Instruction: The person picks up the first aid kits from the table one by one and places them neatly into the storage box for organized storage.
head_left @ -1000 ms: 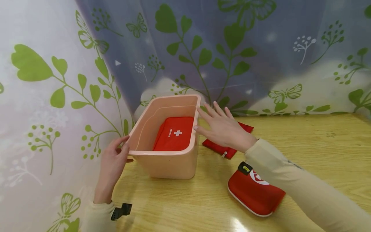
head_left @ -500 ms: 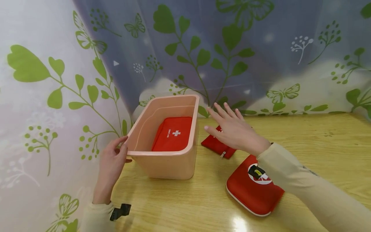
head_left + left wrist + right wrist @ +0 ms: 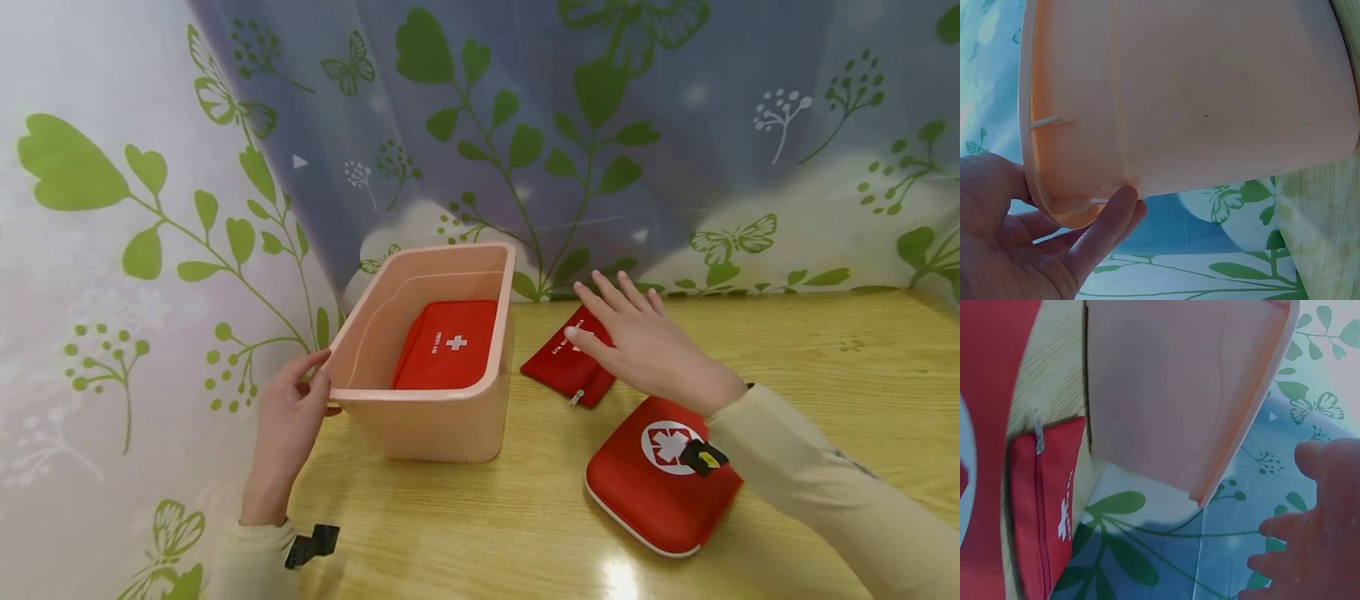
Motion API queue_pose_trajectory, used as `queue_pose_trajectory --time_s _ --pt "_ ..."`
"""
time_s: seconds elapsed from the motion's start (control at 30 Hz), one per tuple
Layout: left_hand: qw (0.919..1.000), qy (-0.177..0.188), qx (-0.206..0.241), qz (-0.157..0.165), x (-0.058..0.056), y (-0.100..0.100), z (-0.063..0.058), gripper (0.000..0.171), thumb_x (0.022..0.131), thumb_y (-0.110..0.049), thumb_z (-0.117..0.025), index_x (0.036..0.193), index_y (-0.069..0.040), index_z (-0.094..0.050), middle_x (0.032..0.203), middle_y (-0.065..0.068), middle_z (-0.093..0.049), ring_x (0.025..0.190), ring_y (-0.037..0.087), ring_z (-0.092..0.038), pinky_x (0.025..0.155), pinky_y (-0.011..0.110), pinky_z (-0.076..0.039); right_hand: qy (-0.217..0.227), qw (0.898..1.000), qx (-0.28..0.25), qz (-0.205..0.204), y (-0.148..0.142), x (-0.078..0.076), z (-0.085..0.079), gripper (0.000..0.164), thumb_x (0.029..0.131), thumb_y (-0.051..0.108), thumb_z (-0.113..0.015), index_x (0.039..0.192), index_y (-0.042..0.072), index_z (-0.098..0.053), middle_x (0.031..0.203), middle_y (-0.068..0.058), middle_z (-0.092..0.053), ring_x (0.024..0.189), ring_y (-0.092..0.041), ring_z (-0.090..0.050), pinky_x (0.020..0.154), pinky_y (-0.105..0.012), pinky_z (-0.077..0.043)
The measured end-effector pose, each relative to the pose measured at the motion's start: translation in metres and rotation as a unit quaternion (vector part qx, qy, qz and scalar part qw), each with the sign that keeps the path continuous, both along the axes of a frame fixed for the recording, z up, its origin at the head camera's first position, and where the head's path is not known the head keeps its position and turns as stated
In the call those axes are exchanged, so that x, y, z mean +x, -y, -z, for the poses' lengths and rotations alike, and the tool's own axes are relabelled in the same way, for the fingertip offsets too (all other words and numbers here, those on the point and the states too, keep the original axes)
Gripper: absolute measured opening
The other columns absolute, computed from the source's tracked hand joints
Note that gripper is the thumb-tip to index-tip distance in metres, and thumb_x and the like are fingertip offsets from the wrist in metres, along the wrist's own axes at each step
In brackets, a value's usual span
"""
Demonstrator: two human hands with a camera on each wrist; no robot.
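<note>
A pink plastic bin [image 3: 442, 429] stands on the left of the table. My left hand [image 3: 288, 425] grips its near left rim corner; in the left wrist view the thumb and fingers [image 3: 1110, 219] pinch that rim. Inside the bin lies a red first aid pouch [image 3: 438, 362] with a white cross. My right hand [image 3: 648, 350] is held in the air with fingers spread, holding nothing. Partly covered by it in the head view, a small red zippered pouch [image 3: 555, 367] lies right of the bin. Nearer me is a larger red case [image 3: 645, 496] with a white round emblem.
The wooden table [image 3: 450, 533] carries all these things. Patterned cloth [image 3: 487, 125] hangs behind it, and more cloth [image 3: 150, 333] hangs close along the left side. A black strap end [image 3: 703, 457] at my right cuff hangs over the larger case.
My right hand has moved right, from beside the bin's right rim to over the small pouch's right part, uncovering more of that pouch and the larger case. My left hand stays at the rim.
</note>
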State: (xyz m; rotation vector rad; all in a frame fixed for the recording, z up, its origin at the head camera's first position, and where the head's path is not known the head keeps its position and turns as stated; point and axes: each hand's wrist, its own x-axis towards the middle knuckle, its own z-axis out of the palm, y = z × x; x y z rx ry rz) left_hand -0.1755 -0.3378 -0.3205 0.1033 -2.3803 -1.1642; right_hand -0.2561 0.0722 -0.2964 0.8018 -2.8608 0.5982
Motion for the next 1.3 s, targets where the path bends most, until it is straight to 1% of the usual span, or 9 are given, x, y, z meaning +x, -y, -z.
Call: queue_pose_trajectory --time_s 0.17,0.23,0.3,0.43,0.6,0.8,1.07,1.2,1.3 --pt "1.0000 -0.003 -0.002 0.000 0.000 0.000 0.000 0.036 0.100 -0.012 -0.047 0.132 0.000 -0.060 0.117 0.016 -0.058 0.076 0.025 -0.062 0.062 0.032 -0.061 0.003 1.000 0.001 0.002 -0.008 0.003 0.002 0.077 0.099 0.061 -0.036 0.159 0.018 -0.014 0.164 -0.010 -0.003 0.148 -0.036 0.006 0.116 -0.062 0.002" --pt "1.0000 -0.003 -0.002 0.000 0.000 0.001 0.000 0.036 0.100 -0.012 -0.047 0.132 0.000 -0.060 0.117 0.017 -0.058 0.077 0.028 -0.062 0.063 0.033 -0.061 0.005 1.000 0.001 0.002 -0.010 0.004 0.003 0.078 0.099 0.062 -0.035 0.159 0.018 -0.014 0.164 -0.009 -0.002 0.148 -0.035 0.007 0.116 -0.062 0.002" --pt "1.0000 -0.002 -0.001 -0.001 0.000 0.001 0.001 0.036 0.100 -0.011 -0.047 0.132 0.000 -0.060 0.117 0.017 -0.058 0.077 0.028 -0.062 0.063 0.034 -0.061 0.010 1.000 0.005 -0.001 -0.012 0.004 0.004 0.078 0.099 0.063 -0.034 0.159 0.018 -0.012 0.164 -0.009 0.000 0.148 -0.035 0.008 0.116 -0.063 0.003" --pt "1.0000 -0.003 -0.004 -0.001 0.000 0.001 0.001 0.036 0.100 -0.012 -0.047 0.132 -0.001 -0.060 0.118 0.017 -0.059 0.075 0.021 -0.061 0.063 0.034 -0.061 0.015 1.000 0.012 -0.001 -0.016 0.007 0.006 0.078 0.099 0.064 -0.032 0.160 0.019 -0.010 0.164 -0.009 0.002 0.147 -0.036 0.010 0.115 -0.063 0.005" --pt "1.0000 -0.006 -0.007 0.000 0.001 0.002 0.000 0.036 0.100 -0.012 -0.048 0.132 -0.001 -0.060 0.119 0.016 -0.059 0.074 0.014 -0.061 0.064 0.034 -0.061 0.009 1.000 0.012 0.005 -0.020 0.010 0.011 0.080 0.098 0.065 -0.032 0.160 0.019 -0.012 0.164 -0.008 0.001 0.148 -0.035 0.008 0.116 -0.063 0.003" --pt "0.9999 -0.009 -0.006 -0.001 0.001 0.003 0.000 0.036 0.100 -0.012 -0.048 0.131 -0.001 -0.060 0.119 0.016 -0.059 0.073 0.016 -0.061 0.061 0.028 -0.061 0.004 1.000 0.012 0.012 -0.028 0.015 0.018 0.080 0.098 0.064 -0.034 0.159 0.017 -0.013 0.164 -0.009 -0.001 0.148 -0.033 0.007 0.115 -0.064 0.000" --pt "0.9998 -0.015 0.002 0.012 -0.001 0.002 0.002 0.035 0.100 -0.012 -0.049 0.130 0.000 -0.061 0.121 0.016 -0.059 0.072 0.013 -0.062 0.060 0.028 -0.061 0.010 1.000 0.009 0.016 -0.038 0.022 0.024 0.080 0.099 0.062 -0.037 0.159 0.013 -0.017 0.164 -0.013 -0.002 0.148 -0.038 0.006 0.114 -0.067 0.000" --pt "0.9998 -0.014 -0.008 0.010 -0.002 0.002 0.002 0.035 0.100 -0.012 -0.049 0.130 0.000 -0.061 0.119 0.015 -0.058 0.074 0.014 -0.061 0.061 0.029 -0.061 0.015 1.000 0.016 0.017 -0.044 0.025 0.032 0.080 0.099 0.061 -0.038 0.159 0.012 -0.016 0.163 -0.015 -0.001 0.147 -0.041 0.004 0.113 -0.068 -0.001" --pt "0.9996 -0.020 -0.016 0.008 -0.002 0.002 0.001 0.034 0.099 -0.010 -0.049 0.129 0.001 -0.062 0.119 0.013 -0.056 0.076 0.015 -0.060 0.060 0.029 -0.061 0.019 0.999 0.026 0.019 -0.047 0.027 0.041 0.081 0.099 0.062 -0.038 0.159 0.011 -0.016 0.163 -0.016 -0.003 0.147 -0.043 0.001 0.112 -0.070 -0.004"
